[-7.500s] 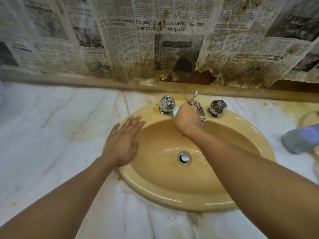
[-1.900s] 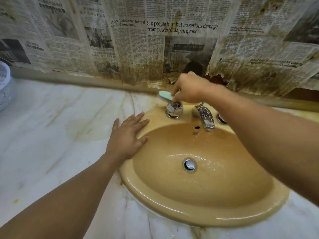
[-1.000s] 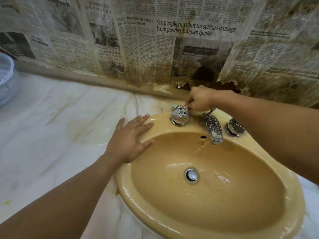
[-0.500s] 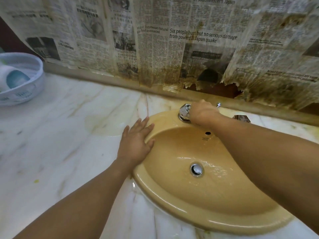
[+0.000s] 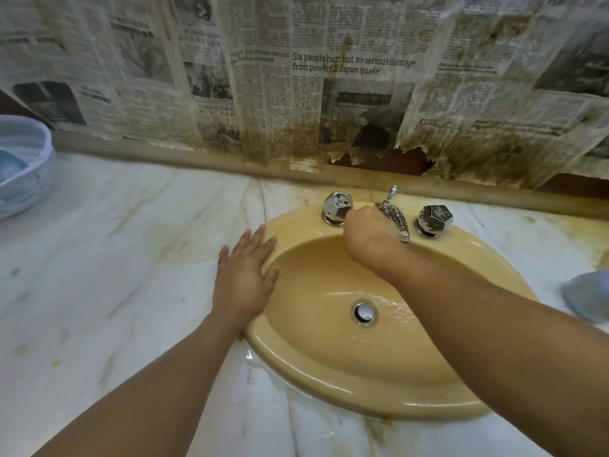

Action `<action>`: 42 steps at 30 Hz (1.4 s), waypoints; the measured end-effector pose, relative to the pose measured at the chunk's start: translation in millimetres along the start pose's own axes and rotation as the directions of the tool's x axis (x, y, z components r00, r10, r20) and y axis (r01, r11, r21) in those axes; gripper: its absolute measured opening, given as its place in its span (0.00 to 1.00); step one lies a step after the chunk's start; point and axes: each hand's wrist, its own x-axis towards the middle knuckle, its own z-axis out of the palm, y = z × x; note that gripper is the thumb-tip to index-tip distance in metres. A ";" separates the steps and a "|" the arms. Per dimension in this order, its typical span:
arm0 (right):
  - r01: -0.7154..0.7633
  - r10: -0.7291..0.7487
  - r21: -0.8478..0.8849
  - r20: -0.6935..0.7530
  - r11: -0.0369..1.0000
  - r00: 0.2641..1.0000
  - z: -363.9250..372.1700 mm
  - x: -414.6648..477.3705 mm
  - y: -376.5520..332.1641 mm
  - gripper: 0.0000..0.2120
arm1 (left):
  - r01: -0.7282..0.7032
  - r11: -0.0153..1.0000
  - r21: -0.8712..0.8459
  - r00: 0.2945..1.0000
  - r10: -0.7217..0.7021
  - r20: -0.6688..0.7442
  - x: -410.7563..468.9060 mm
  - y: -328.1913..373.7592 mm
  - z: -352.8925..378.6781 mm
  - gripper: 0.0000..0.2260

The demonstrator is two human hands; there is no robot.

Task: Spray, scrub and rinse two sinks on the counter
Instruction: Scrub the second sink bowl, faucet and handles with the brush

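The yellow sink [image 5: 362,402] sits in a white marble counter [image 5: 108,265]. The left hand [image 5: 245,275] lies flat on the left rim, with straight fingers. The right hand [image 5: 369,234] is curled at the back of the sink, between the left knob [image 5: 336,206] and the spotted metal spout [image 5: 395,222], and touches the spout; what it holds is hidden. 1 more knob [image 5: 434,219] stands right of the spout. Water shines around the drain [image 5: 364,312]. Stained newspaper [image 5: 296,100] covers the wall. A white basket [image 5: 29,173] is at the left edge.
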 end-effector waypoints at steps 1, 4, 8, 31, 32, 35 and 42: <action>0.018 -0.019 -0.016 -0.015 1.000 1.000 4.5 -5.6 -0.9 0.16 | -0.001 1.000 -0.005 1.000 0.001 -0.004 0.1 -0.3 0.4 0.25; 0.019 -0.019 -0.008 0.001 1.000 1.000 4.3 8.5 -2.6 0.16 | 0.009 1.000 -0.005 1.000 -0.009 -0.003 0.9 0.7 0.6 0.25; -0.033 0.034 0.086 -0.010 0.996 0.999 -2.7 26.6 -3.3 0.15 | 0.008 1.000 -0.017 1.000 -0.008 -0.002 1.5 -0.1 0.7 0.25; 0.007 -0.026 0.114 0.167 0.993 0.986 -42.1 75.6 21.7 0.18 | -0.006 0.999 0.054 1.000 0.005 0.007 2.4 -1.8 2.6 0.23; -0.003 -0.019 0.122 0.181 0.993 0.983 -43.5 80.0 21.2 0.19 | -0.005 0.999 0.049 1.000 0.005 0.005 2.7 -2.2 2.7 0.24; -0.009 -0.020 0.135 0.209 0.991 0.978 -42.8 79.6 19.8 0.18 | -0.002 1.000 0.015 1.000 0.002 0.014 5.3 -1.2 0.3 0.26; -0.055 0.022 0.391 0.088 0.919 0.996 -12.8 -1.7 8.6 0.12 | 0.037 0.999 -0.033 0.999 -0.037 -0.017 6.0 -1.8 1.0 0.28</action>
